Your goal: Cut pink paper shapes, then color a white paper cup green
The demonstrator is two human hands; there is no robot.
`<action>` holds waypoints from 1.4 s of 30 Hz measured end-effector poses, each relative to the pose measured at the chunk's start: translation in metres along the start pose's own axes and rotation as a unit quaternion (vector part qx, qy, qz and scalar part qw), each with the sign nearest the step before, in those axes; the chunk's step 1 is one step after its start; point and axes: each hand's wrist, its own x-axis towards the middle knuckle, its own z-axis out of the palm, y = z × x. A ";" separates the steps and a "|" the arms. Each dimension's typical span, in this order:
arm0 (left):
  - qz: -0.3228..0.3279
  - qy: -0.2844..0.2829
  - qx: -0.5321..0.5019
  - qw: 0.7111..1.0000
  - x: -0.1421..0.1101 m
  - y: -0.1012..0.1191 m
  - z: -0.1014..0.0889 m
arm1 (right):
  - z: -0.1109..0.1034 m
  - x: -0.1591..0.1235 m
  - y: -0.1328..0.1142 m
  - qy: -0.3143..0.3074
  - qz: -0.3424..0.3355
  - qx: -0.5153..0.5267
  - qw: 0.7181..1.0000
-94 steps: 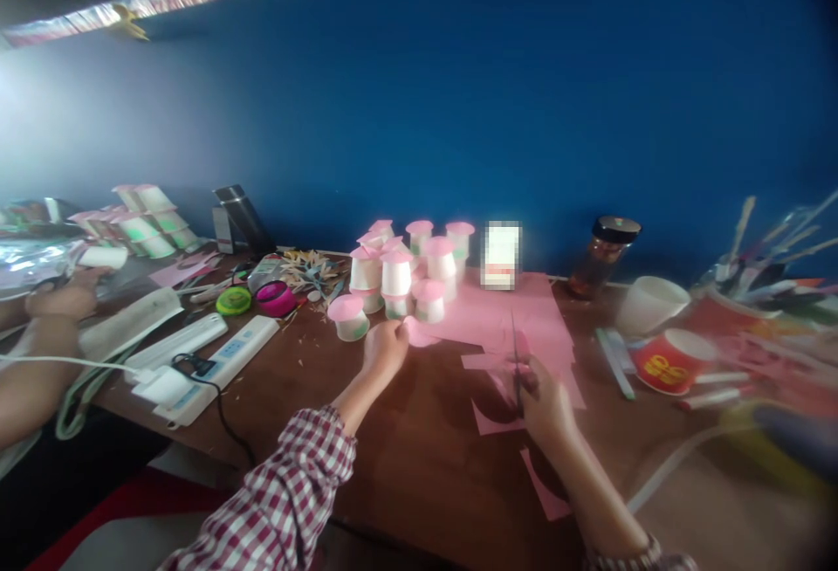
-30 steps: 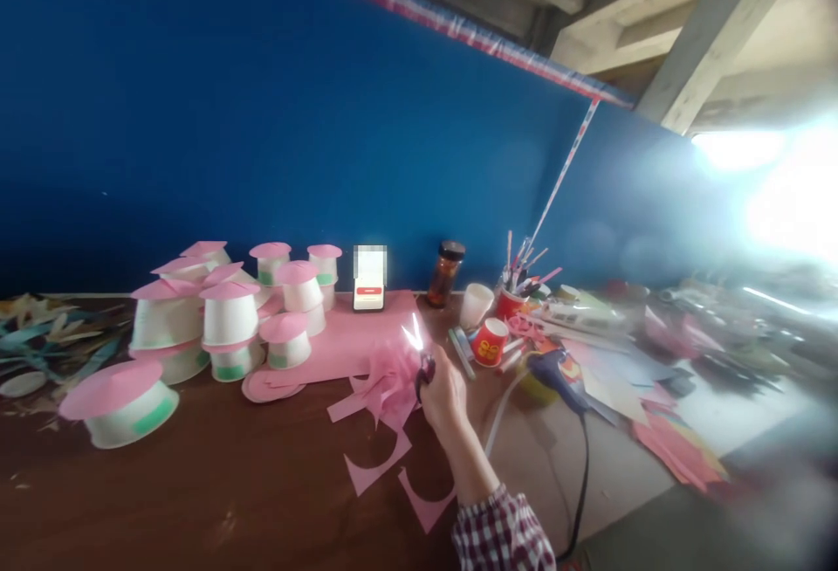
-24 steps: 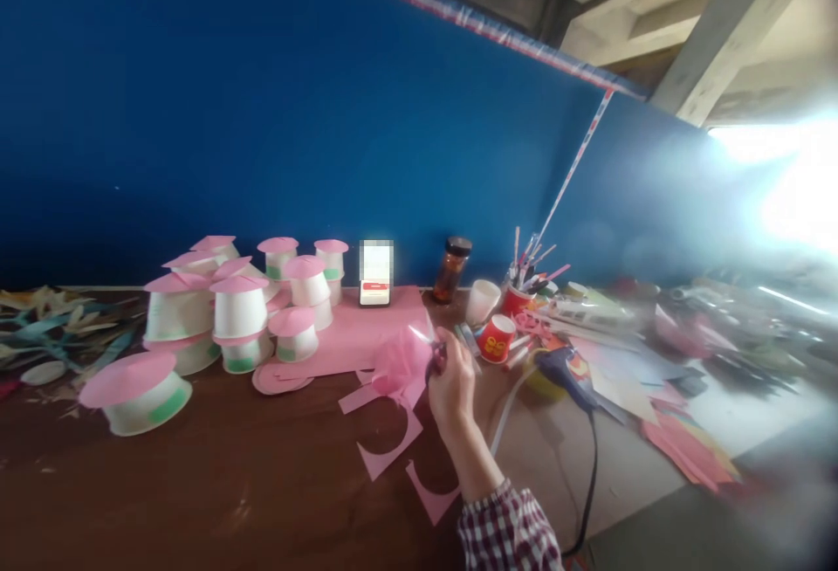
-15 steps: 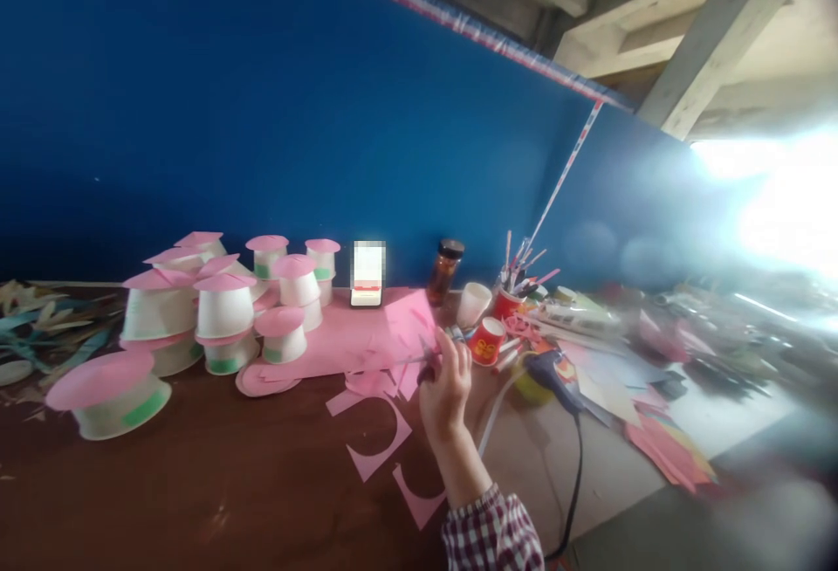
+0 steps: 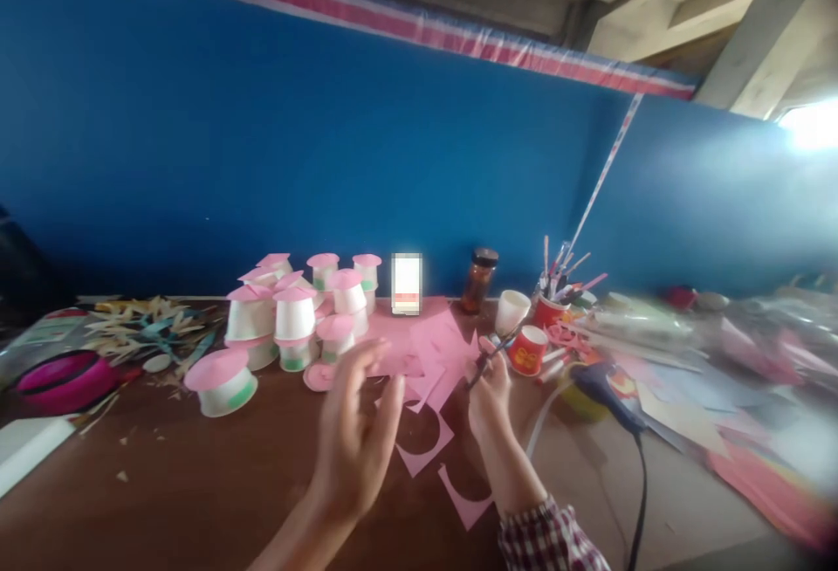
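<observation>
My right hand is closed round a pair of scissors whose blades point up and to the right, above loose pink paper pieces. My left hand is raised in front of me, blurred, with fingers stretched out and nothing in it. It hovers over the brown table, just left of pink offcuts with round cut-outs. A cluster of upturned white paper cups topped with pink discs stands behind it.
A phone leans on the blue wall beside a brown jar. White and red cups and a pot of pens stand right. A glue gun with its cable, coloured paper, a pink tape roll and leaf scraps.
My left hand has come up into view, open. The camera has swung left and back. My right hand still grips the scissors, and the pink sheet it lifted lies on the table.
</observation>
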 end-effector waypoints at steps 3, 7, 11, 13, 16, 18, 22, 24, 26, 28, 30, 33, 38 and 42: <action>-0.183 -0.068 -0.029 0.980 0.014 -0.022 0.014 | 0.005 -0.006 -0.003 -0.033 0.038 0.052 0.997; -0.275 -0.138 -0.107 0.945 0.027 -0.051 0.034 | 0.009 -0.009 -0.003 -0.083 0.046 0.076 0.993; -0.297 -0.098 -0.179 0.933 0.023 -0.066 0.037 | 0.007 -0.005 0.001 -0.088 0.023 -0.002 0.996; -0.313 -0.070 -0.214 0.923 0.021 -0.070 0.034 | 0.004 -0.002 0.002 -0.060 0.000 -0.066 0.996; -0.318 -0.033 -0.236 0.917 0.023 -0.073 0.025 | -0.001 0.003 0.000 -0.001 -0.044 -0.158 0.986; -0.303 -0.008 -0.239 0.923 0.029 -0.075 0.019 | -0.004 0.005 -0.003 0.050 -0.067 -0.209 0.974; -0.247 0.073 -0.187 0.948 0.040 -0.075 0.010 | -0.008 0.008 -0.012 0.111 -0.100 -0.232 0.961; -0.198 0.118 -0.153 0.961 0.043 -0.074 0.007 | -0.008 0.009 -0.013 0.106 -0.108 -0.229 0.961; -0.158 0.133 -0.127 0.970 0.044 -0.071 0.006 | -0.008 0.009 -0.010 0.071 -0.103 -0.225 0.966; -0.139 0.132 -0.093 0.977 0.043 -0.067 0.005 | -0.008 0.010 -0.005 0.030 -0.090 -0.214 0.972; -0.129 0.135 -0.060 0.981 0.042 -0.062 0.005 | -0.008 0.011 0.001 0.004 -0.077 -0.209 0.975; -0.119 0.137 -0.036 0.983 0.040 -0.059 0.005 | -0.009 0.012 0.007 -0.022 -0.060 -0.218 0.974; -0.065 0.121 -0.015 0.990 0.038 -0.067 0.007 | -0.012 0.014 0.012 -0.006 -0.056 -0.225 0.973; 0.041 0.085 0.013 0.995 0.037 -0.079 0.005 | -0.011 0.013 0.009 0.016 -0.058 -0.202 0.978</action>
